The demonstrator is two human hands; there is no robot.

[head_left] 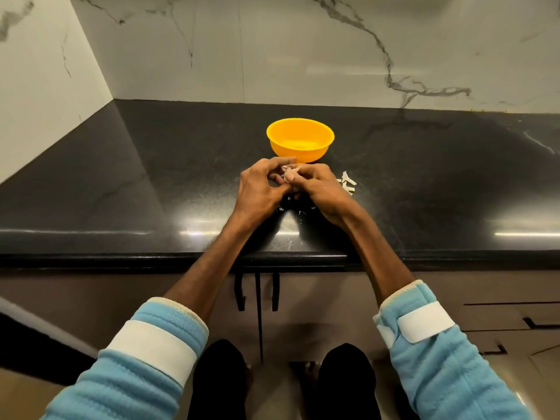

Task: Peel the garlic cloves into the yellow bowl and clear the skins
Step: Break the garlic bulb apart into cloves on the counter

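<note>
Head view, starting at my left: the left hand (257, 189) is curled inward, its fingers closed about a small, pale pinkish garlic clove in papery skin (289, 171), steadying it from that side. The clove is pinched between both hands, which are drawn together low over the glossy black stone countertop (121, 177). I judge it is kept there so loose skin falls on the counter, not into the bowl. A few tiny white flecks of skin (291, 207) lie beneath the hands.

Just beyond the fingertips stands the round yellow plastic bowl (300, 154), upright and near enough to take a finished clove. Its bottom shows a paler patch, but I cannot tell whether that is peeled garlic or glare.

The right hand (321, 189) grips the clove from the other side, seemingly working at the skin. Just right of that hand a small heap of white papery skins (347, 183) rests on the counter, apart from the bowl and not yet cleared.
</note>
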